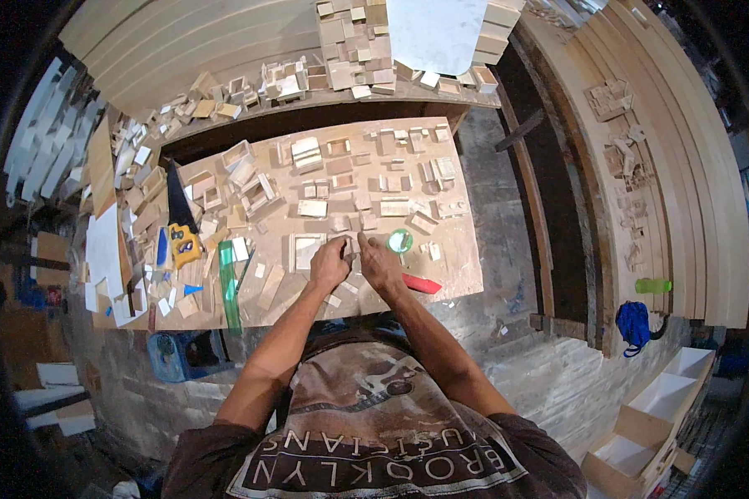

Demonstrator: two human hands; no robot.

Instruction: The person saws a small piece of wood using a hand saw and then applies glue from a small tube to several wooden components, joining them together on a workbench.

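Observation:
Both hands work close together over the near part of a wooden table point(458, 270). My left hand point(331, 262) has its fingers curled, and my right hand point(379, 266) faces it with fingers bent inward. Whatever sits between the fingertips is too small and covered to make out. Left of my left hand lies a square wooden frame point(307, 249) with a pale centre. A round green and white object point(400, 241) rests just right of my right hand. Beyond it, near the wrist, lies a red tapered object point(421, 284). Small wood blocks point(363, 221) stand past the fingertips.
Rows of little wooden pieces point(395, 206) cover the table's right half. Leftward are a handsaw with a yellow handle point(185, 244), a green strip point(228, 283) and piled offcuts point(146, 195). A shelf point(341, 98) with small boxes runs behind; stacked boards point(682, 166) stand right.

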